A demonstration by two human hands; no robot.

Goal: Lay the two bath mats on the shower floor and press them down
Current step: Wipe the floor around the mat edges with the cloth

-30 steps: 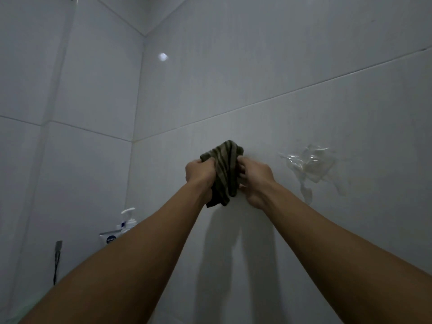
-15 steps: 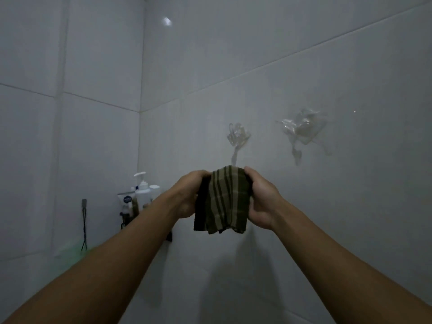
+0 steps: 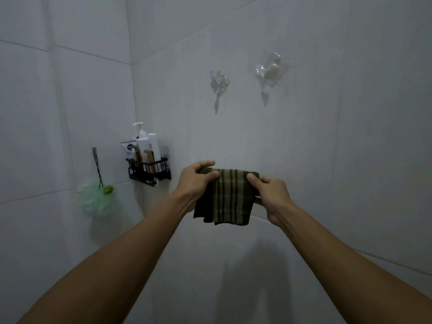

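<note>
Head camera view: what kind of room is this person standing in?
Most likely a bathroom shower corner: pale tiled walls, a black wall caddy holding toiletry bottles, and a green bath pouf hanging from a hook.

Your left hand point(image 3: 195, 183) and right hand point(image 3: 271, 195) hold the folded mat point(image 3: 225, 197) between them before the wall point(image 3: 327, 160), two hooks point(image 3: 218, 86) above, caddy point(image 3: 149, 173) and sponge point(image 3: 95, 198) left.

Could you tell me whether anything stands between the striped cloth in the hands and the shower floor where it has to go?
Nothing visible does. The left hand and right hand pinch the striped cloth by its top corners, and it hangs free in front of the tiled wall. The floor itself is out of view.
</note>
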